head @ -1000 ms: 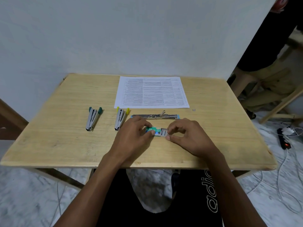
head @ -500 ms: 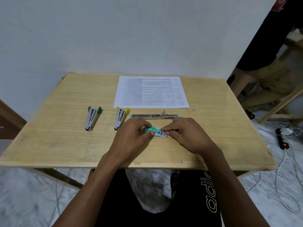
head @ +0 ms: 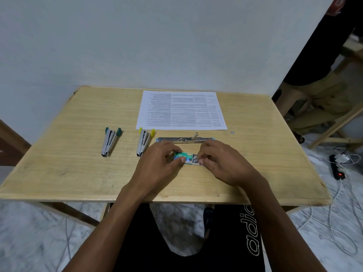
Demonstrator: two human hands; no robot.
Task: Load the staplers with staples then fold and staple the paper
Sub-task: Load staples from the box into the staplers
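Note:
A small green staple box (head: 184, 156) lies on the wooden table (head: 78, 173), its inner tray (head: 195, 159) slid partly out to the right. My left hand (head: 159, 163) grips the green sleeve. My right hand (head: 220, 160) pinches the tray's end. Just behind my hands a blue stapler (head: 184, 140) lies swung fully open in a flat line. A yellow-tipped stapler (head: 144, 141) and a green-tipped stapler (head: 110, 141) lie to the left, each opened in a V. A printed paper sheet (head: 181, 110) lies flat at the back.
The table's back edge meets a white wall. A person sits on a wooden seat (head: 337, 122) at the right. A black power strip (head: 336, 168) and cables lie on the marble floor at the right.
My right hand has slid left toward the box, and less of the tray shows than one second ago. My left hand has stayed on the sleeve.

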